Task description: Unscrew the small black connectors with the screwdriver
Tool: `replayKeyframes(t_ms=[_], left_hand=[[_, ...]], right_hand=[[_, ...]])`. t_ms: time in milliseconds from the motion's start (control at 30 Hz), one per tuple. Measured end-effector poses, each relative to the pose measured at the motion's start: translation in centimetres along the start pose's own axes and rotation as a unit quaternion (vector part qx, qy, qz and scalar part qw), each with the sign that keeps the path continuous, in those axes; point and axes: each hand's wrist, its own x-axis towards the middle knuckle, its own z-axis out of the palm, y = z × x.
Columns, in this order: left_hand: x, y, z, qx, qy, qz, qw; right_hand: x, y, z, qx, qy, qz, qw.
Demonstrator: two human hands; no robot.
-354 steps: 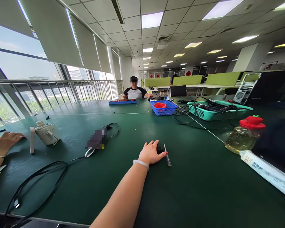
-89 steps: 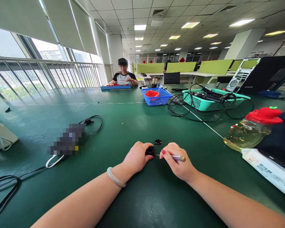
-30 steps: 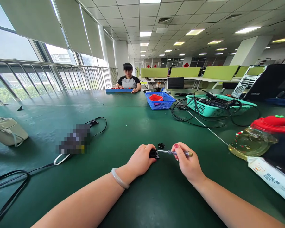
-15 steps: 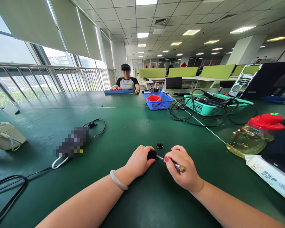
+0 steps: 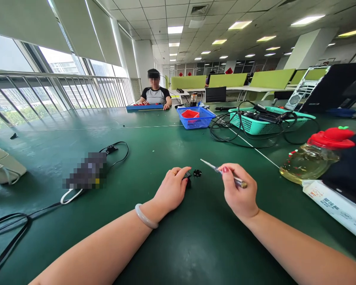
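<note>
My left hand [image 5: 171, 188] is closed on a small black part [image 5: 188, 182], holding it against the green table. Fingers cover most of that part, so its kind cannot be made out. In my right hand [image 5: 240, 190] is a slim metal tool [image 5: 209, 164], pen-like, with a tapered tip and a brass-coloured end. The tip points up and left, in the air and apart from the black part. Just right of my left fingertips, a second small black piece [image 5: 197, 173] with shiny spots lies on the table.
A blurred dark device [image 5: 87, 170] with cords lies left. At the back are a blue basket [image 5: 195, 122] and a teal basket [image 5: 255, 126] with cables. Right stand a red-lidded bottle [image 5: 310, 162] and a white packet [image 5: 335, 209]. A person [image 5: 154, 95] sits opposite.
The tool's tip has left the black part; my right hand has moved right with it. The left hand stays on the part, its fingers shifted slightly. The view has tilted down a little.
</note>
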Motion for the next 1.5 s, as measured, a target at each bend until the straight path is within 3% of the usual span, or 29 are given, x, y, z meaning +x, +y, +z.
replayKeyframes(t_ms=[133, 300, 700, 833, 967, 1200, 1333, 1500], left_hand=[[0.0, -0.1, -0.3, 0.066, 0.000, -0.035, 0.997], [-0.2, -0.2, -0.8, 0.147, -0.034, -0.074, 0.986], [-0.2, 0.0, -0.7, 0.135, -0.038, -0.095, 0.986], [-0.3, -0.1, -0.6, 0.067, -0.039, -0.035, 0.996], [-0.4, -0.3, -0.5, 0.013, -0.097, 0.045, 0.994], [-0.4, -0.3, -0.6, -0.011, -0.100, 0.028, 0.995], [-0.4, -0.1, -0.7, -0.008, -0.109, 0.026, 0.994], [-0.4, 0.2, -0.7, -0.001, -0.100, 0.042, 0.994]], right_hand=[[1.0, 1.1, 0.3, -0.017, 0.011, 0.024, 1.000], [1.5, 2.0, 0.7, -0.039, -0.063, 0.079, 0.994], [1.0, 1.2, 0.7, -0.014, -0.116, 0.065, 0.991], [0.9, 1.2, 0.8, -0.018, -0.122, 0.052, 0.991], [0.8, 1.1, 0.8, -0.012, -0.157, 0.029, 0.987], [0.6, 0.5, 0.6, 0.043, -0.208, 0.018, 0.977], [0.9, 1.0, 0.6, 0.112, -0.191, 0.079, 0.972], [1.6, 2.9, 1.1, 0.227, -0.107, 0.192, 0.949]])
